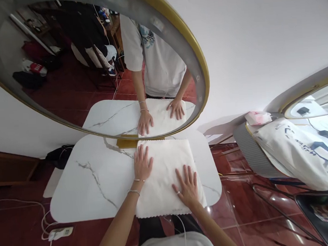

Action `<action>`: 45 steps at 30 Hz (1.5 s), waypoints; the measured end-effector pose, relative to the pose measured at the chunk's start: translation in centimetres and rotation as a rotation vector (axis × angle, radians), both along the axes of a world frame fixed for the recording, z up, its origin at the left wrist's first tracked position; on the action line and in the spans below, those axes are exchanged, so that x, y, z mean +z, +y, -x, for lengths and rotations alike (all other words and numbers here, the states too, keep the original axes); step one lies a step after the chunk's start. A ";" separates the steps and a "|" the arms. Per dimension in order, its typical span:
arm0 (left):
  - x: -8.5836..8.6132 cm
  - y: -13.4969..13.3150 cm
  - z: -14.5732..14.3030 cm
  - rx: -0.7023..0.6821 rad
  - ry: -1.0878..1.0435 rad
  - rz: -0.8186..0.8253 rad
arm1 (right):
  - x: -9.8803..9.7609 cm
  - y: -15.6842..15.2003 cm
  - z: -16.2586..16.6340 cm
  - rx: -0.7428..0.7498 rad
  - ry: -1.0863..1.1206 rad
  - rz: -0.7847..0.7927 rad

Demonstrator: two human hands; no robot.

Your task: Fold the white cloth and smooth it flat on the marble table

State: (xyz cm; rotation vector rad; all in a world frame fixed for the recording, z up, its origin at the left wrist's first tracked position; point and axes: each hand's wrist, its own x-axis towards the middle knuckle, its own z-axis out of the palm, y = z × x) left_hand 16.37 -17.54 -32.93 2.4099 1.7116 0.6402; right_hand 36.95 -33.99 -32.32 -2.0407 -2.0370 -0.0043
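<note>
A white cloth (165, 176) with scalloped edges lies flat on the white marbled table (81, 194), its near edge reaching the table's front. My left hand (142, 163) rests on the cloth's far left part, fingers stretched out and palm down. Closer to me, my right hand (187, 185) presses flat on the cloth's right side with its fingers spread. Neither hand grips anything. Bracelets circle my left wrist, and a ring shows on my right hand. Faint creases run across the cloth between the hands.
A large gold-framed mirror (160, 77) hangs low over the table's back edge, reflecting my arms. On the right, a second table (247, 150) bears a white printed bag (291, 147) and a tissue pack (258, 118). A power strip (60, 233) with cables lies on the red floor.
</note>
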 end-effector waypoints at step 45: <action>2.2 -8.4 19.5 0.160 0.162 0.133 | 0.1 17.7 23.3 0.129 0.150 -0.010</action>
